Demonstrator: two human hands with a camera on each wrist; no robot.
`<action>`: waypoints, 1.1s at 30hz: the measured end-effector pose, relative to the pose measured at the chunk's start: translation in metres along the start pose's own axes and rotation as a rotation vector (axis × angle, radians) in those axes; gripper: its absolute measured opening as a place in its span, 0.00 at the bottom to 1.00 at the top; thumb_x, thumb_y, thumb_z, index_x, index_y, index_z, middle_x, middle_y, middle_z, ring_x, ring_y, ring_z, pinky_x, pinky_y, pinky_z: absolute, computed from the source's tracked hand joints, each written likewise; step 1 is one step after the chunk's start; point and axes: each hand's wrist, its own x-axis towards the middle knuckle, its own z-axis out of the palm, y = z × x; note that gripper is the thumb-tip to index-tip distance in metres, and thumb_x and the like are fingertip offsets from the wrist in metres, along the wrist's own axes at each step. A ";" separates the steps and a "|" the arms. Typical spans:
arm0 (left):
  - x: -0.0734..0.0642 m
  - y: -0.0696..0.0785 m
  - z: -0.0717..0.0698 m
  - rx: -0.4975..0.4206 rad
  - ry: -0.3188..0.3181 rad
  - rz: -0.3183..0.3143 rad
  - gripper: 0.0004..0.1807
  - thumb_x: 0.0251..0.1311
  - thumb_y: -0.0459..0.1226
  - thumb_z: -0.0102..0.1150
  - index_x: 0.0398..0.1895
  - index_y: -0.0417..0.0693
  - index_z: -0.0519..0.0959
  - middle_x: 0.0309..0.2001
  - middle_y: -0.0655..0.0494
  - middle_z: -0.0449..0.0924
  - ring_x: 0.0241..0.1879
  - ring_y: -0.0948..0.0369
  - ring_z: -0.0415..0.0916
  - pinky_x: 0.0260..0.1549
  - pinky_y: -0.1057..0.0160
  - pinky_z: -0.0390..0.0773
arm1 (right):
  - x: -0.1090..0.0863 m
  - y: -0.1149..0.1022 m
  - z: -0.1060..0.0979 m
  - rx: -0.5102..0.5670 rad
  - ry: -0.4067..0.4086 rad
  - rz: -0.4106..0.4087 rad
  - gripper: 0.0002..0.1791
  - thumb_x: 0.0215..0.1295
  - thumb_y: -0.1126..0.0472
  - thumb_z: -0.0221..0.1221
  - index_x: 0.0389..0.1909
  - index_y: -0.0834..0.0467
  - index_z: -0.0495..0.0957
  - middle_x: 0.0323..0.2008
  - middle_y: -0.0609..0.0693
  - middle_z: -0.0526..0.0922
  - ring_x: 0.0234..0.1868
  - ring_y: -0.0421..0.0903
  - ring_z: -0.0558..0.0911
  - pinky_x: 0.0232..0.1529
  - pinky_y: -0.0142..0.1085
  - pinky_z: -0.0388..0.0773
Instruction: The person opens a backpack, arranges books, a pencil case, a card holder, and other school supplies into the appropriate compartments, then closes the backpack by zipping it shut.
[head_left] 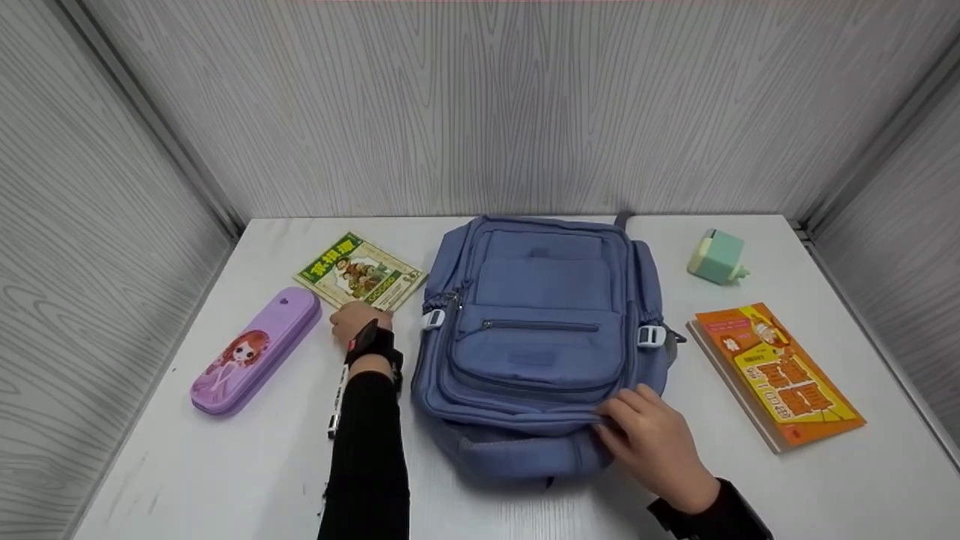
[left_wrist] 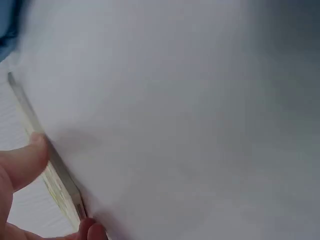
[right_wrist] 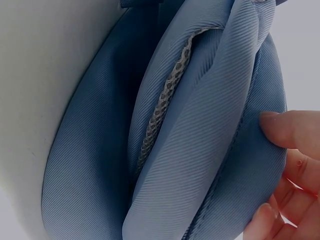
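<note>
A blue backpack (head_left: 540, 285) lies on the table with its front up. My right hand (head_left: 656, 442) pinches the fabric edge at its lower right; in the right wrist view the thumb (right_wrist: 282, 129) presses on the blue cloth beside a gaping fold with mesh lining. To the left of the bag lies a thin green and cream book (head_left: 364, 274). My left hand (head_left: 360, 322) is at its near edge. The left wrist view has the thumb on the book's side (left_wrist: 65, 177) and fingertips at its corner, gripping it.
A purple pencil case (head_left: 255, 352) with a cartoon girl lies left of my left arm. Right of the backpack are an orange and yellow book (head_left: 780, 375) and, farther back, a small mint-green bottle-like object (head_left: 718, 257). Wood-patterned panels (head_left: 525, 105) wall the white table at the back and sides.
</note>
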 end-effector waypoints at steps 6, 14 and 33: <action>0.012 0.002 -0.008 0.018 -0.121 -0.080 0.25 0.64 0.41 0.52 0.58 0.33 0.76 0.60 0.35 0.76 0.60 0.44 0.75 0.58 0.49 0.78 | -0.001 0.000 -0.001 0.007 -0.006 0.009 0.17 0.39 0.66 0.75 0.29 0.52 0.79 0.27 0.42 0.78 0.31 0.38 0.70 0.33 0.28 0.70; 0.007 0.005 -0.032 0.031 -0.280 -0.050 0.25 0.66 0.39 0.41 0.58 0.33 0.76 0.64 0.36 0.74 0.61 0.46 0.74 0.62 0.49 0.75 | -0.001 0.000 0.000 0.016 -0.017 0.028 0.17 0.39 0.66 0.75 0.29 0.51 0.79 0.27 0.40 0.77 0.31 0.37 0.68 0.33 0.26 0.67; 0.030 0.005 -0.011 -0.043 -0.212 -0.088 0.22 0.64 0.39 0.46 0.55 0.37 0.79 0.59 0.38 0.79 0.54 0.46 0.79 0.46 0.48 0.83 | -0.001 0.002 0.001 -0.002 -0.029 0.041 0.17 0.38 0.66 0.75 0.28 0.50 0.78 0.26 0.39 0.75 0.30 0.36 0.66 0.31 0.26 0.65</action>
